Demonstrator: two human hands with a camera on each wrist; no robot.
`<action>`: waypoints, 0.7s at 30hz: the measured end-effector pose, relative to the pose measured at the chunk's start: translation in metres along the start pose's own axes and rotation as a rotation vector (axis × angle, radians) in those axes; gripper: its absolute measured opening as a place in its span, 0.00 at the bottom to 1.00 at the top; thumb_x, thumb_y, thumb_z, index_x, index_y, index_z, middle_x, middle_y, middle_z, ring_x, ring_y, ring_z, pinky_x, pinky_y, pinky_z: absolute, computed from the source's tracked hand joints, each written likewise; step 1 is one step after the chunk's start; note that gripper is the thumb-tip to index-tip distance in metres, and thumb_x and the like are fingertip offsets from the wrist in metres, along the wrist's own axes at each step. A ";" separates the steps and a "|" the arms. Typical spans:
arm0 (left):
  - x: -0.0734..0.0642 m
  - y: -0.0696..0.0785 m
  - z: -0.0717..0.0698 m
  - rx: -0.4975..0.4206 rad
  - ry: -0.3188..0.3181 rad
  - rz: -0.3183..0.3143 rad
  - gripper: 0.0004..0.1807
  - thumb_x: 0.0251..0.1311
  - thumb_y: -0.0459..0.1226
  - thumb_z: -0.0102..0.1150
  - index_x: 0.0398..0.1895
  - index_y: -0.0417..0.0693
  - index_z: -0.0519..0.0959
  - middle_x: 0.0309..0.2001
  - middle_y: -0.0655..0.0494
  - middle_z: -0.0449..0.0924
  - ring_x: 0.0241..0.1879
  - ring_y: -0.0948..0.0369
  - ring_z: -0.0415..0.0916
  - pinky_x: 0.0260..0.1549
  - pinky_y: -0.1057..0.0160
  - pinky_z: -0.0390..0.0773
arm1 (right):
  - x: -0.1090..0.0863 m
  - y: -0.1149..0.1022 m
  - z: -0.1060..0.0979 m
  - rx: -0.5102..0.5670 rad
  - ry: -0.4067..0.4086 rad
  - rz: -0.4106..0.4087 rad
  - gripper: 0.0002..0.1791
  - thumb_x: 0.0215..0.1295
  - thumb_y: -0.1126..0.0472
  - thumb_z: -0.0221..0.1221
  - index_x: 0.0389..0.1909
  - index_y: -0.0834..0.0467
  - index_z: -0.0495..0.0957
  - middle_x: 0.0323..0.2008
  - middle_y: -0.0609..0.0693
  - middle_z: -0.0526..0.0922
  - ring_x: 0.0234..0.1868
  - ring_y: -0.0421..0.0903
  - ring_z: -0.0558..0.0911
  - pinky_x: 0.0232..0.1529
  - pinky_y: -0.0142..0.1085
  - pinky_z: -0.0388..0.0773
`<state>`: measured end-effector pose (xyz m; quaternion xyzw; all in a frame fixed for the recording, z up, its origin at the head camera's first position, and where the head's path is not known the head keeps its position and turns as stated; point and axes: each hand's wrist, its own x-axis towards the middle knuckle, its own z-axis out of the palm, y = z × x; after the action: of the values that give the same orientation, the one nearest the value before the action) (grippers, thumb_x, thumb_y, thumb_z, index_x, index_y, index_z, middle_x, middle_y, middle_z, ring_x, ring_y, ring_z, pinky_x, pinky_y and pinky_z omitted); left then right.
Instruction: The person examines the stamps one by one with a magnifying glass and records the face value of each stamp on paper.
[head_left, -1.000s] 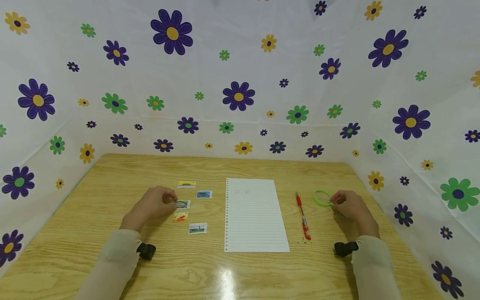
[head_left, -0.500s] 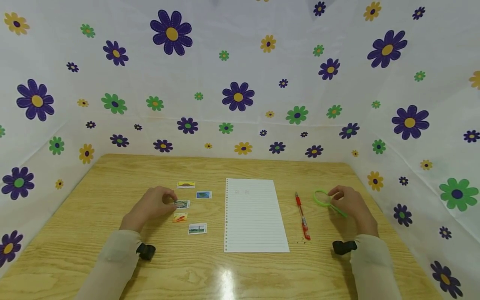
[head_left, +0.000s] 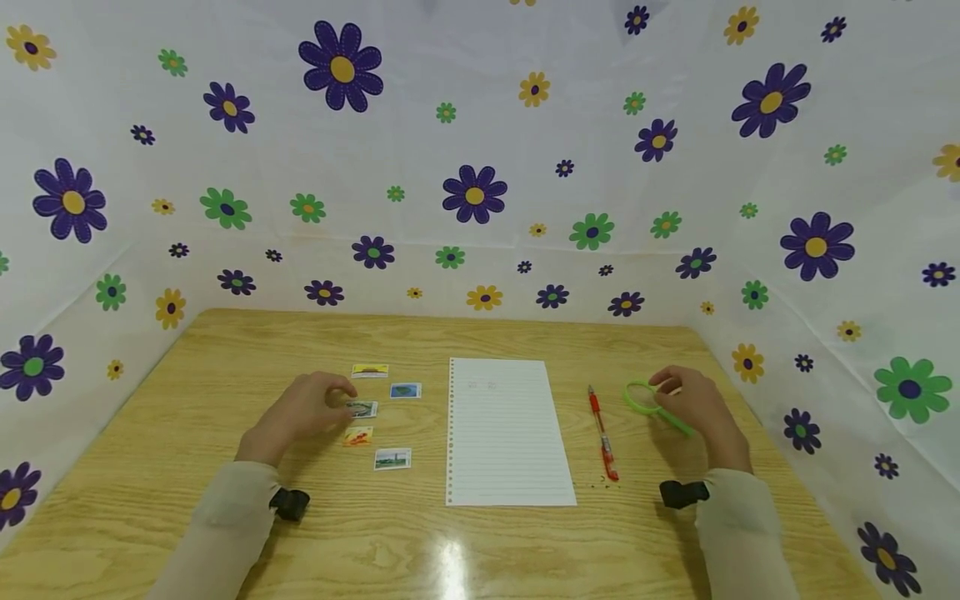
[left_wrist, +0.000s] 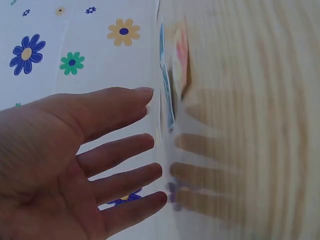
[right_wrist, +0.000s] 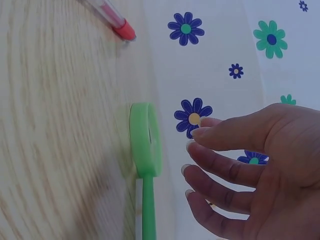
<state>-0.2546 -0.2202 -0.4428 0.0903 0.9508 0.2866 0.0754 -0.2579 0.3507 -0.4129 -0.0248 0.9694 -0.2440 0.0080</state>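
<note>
Right now, the right hand (head_left: 696,404) hovers above the green magnifying glass (right_wrist: 141,150), fingers gently bent and loosely parted, with a visible gap between fingertips and plastic — nothing in its hold. That magnifying glass lies on the wooden table (head_left: 187,433) at the person's right, its ring to the far left of the hand and its handle slanting back toward the person, beneath the fingers.

Across we go to the left hand (head_left: 300,408), over by five small picture cards. Its fingers reach out nearly straight and spread in the wrist view, the grip relaxed and nothing pinched. The fingertips are right at the left edge of the grey-green card (head_left: 365,409); whether they brush it, I cannot tell. Beyond that card lies the yellow card (head_left: 371,371), with the blue card (head_left: 405,391) to the right, the orange card (head_left: 358,437) just nearer the person, and the green landscape card (head_left: 393,459) nearest of all.

Centre stage, a lined sheet (head_left: 510,442) carries faint marks near its top — and between it and the magnifying glass lies a red pen (head_left: 602,433), with dark specks scattered by its near end. Behind everything hangs a white cloth (head_left: 420,150) printed with purple, green and yellow flowers.
</note>
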 end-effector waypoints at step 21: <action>0.000 0.086 0.061 0.123 -0.071 0.326 0.30 0.67 0.42 0.67 0.71 0.48 0.74 0.72 0.43 0.73 0.73 0.44 0.69 0.70 0.42 0.72 | 0.012 -0.040 0.014 0.054 -0.087 -0.147 0.11 0.70 0.68 0.60 0.50 0.66 0.82 0.43 0.65 0.86 0.43 0.57 0.84 0.40 0.46 0.84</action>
<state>-0.2314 -0.1169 -0.4452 0.2579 0.9360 0.2328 0.0556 -0.2674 0.3079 -0.4063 -0.1064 0.9568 -0.2687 0.0326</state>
